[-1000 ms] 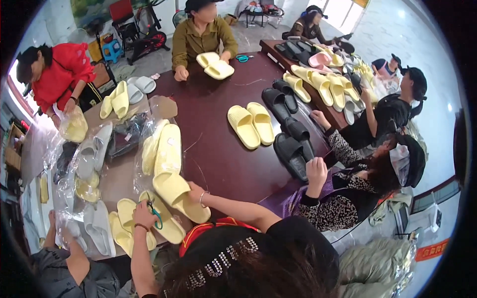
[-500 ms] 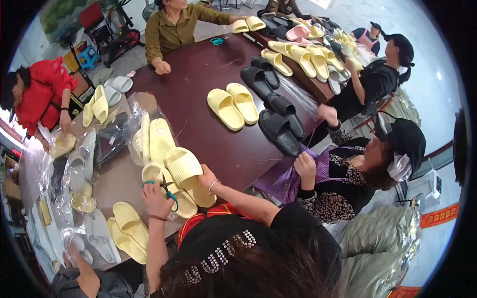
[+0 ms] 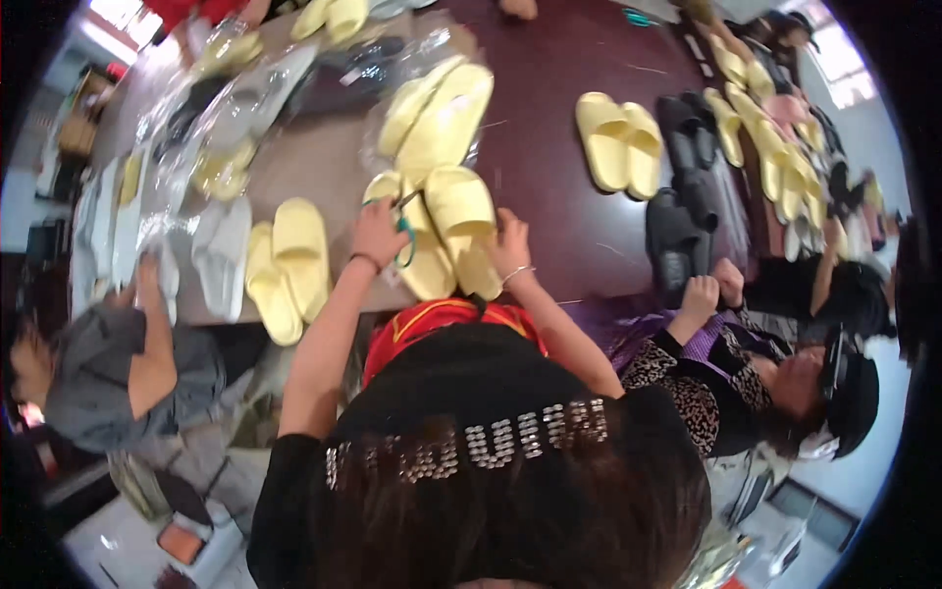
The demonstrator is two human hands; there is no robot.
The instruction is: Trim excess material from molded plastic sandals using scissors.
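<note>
Over the table edge — left hand (image 3: 378, 234) closed around green scissors (image 3: 405, 236), right hand (image 3: 510, 245) flat on yellow slipper (image 3: 461, 211).

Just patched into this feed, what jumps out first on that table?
Pale yellow slippers lie at the near edge of the dark table. The left hand holds green-handled scissors against them, and the right hand rests on the right slipper. Further right sit another yellow pair and black slippers; clear plastic bags crowd the left side.
</note>
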